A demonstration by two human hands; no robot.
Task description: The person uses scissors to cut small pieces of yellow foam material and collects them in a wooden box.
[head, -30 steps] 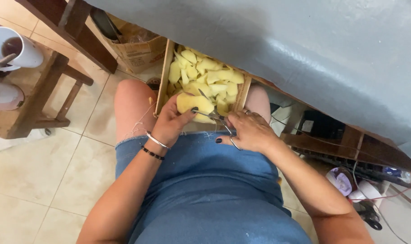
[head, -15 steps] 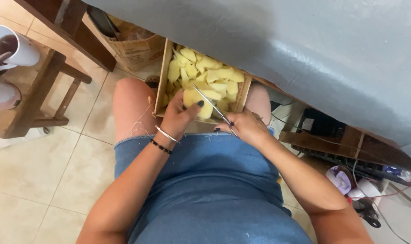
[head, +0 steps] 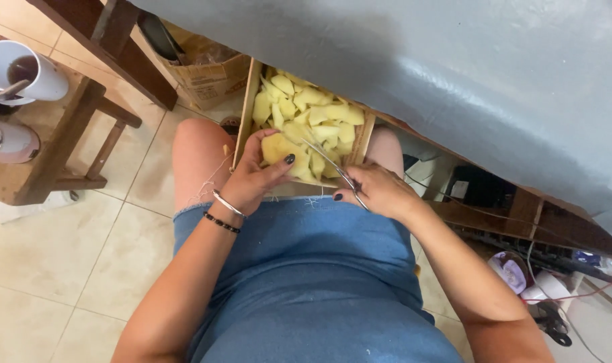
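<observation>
Head view, looking straight down at the lap: the left hand (head: 255,176) grips a pale yellow, soft-looking flat piece (head: 279,148), fingers curled round its lower edge and thumb pressed across its face. That piece sits just above the near end of a shallow wooden box (head: 247,107) full of similar pale yellow cut scraps (head: 312,114), and the box rests across the person's knees, under the edge of a grey-covered table (head: 454,87). The right hand (head: 380,191) is clenched around the handles of slim metal scissors (head: 333,167), blades angled up and left towards the held piece, tips right beside it.

My read: this is mid-trim, one piece being cut over the box so offcuts land inside. The next snip seems to call for a steady left grip and blades kept clear of that thumb.

Off to the left, a white mug (head: 23,70) with a spoon stands on a low wooden stool (head: 44,168); a cardboard box (head: 208,74) sits beyond the knees.
</observation>
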